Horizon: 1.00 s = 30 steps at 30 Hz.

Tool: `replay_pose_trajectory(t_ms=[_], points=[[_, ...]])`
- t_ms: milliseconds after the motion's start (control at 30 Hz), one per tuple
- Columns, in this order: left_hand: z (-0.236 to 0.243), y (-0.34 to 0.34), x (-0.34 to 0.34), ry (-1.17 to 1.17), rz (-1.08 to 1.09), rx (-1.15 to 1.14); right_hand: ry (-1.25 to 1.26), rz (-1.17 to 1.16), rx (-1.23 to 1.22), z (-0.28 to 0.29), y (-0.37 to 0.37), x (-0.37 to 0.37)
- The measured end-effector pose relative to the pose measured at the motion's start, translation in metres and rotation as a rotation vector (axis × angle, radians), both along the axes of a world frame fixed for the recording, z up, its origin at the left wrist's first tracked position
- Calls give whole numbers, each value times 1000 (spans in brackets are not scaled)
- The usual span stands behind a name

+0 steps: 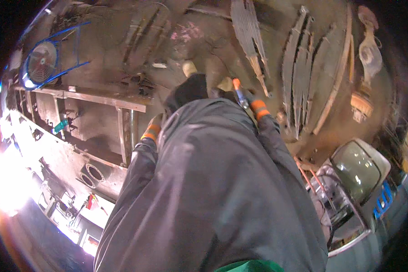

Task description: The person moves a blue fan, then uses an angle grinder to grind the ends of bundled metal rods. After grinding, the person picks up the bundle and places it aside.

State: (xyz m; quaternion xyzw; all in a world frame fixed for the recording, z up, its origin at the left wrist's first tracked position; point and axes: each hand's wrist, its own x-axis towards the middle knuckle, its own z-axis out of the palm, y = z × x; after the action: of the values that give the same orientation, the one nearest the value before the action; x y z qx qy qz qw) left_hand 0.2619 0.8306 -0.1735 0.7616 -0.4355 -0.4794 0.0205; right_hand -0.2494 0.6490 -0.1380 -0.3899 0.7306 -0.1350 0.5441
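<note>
My left hand (156, 121), in a glove with an orange cuff, is low beside my left leg; its fingers are hidden by my sleeve and trousers. To the right of my legs, my gloved right hand (251, 98) is closed around a slim tool (241, 96) with an orange end and a blue-grey body. Its exact kind is too small and blurred to make out. The orange end points away from me, toward the floor near my shoe (224, 84). Bent grey clothing fills the middle and hides what lies beneath me.
Stacked leaf springs (245, 29) lie ahead, with more leaf springs (299, 68) to the right. Beyond them is a long rusty shaft-like part (371, 59). A steel frame (99, 96) stands at left near a round fan (41, 62). A metal-framed chair (356, 167) is at lower right.
</note>
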Motion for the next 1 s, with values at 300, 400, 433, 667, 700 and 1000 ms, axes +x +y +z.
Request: replay_pose_trajectory(t_ms=[300, 400, 433, 667, 700, 1000], points=[[119, -156, -52, -209, -42, -21, 391, 562, 132, -49, 63, -73], [104, -141, -30, -45, 201, -112, 186, 324, 167, -85, 34, -61], [94, -133, -20, 11, 237, -143, 186, 358, 231, -99, 5, -56], [88, -116, 40, 21, 341, 223, 133, 189, -137, -71, -205, 58], [95, -126, 49, 26, 450, 286, 285, 274, -125, -46, -240, 87], [116, -223, 136, 8, 799, -171, -30, 602, -553, 98, -431, 407]])
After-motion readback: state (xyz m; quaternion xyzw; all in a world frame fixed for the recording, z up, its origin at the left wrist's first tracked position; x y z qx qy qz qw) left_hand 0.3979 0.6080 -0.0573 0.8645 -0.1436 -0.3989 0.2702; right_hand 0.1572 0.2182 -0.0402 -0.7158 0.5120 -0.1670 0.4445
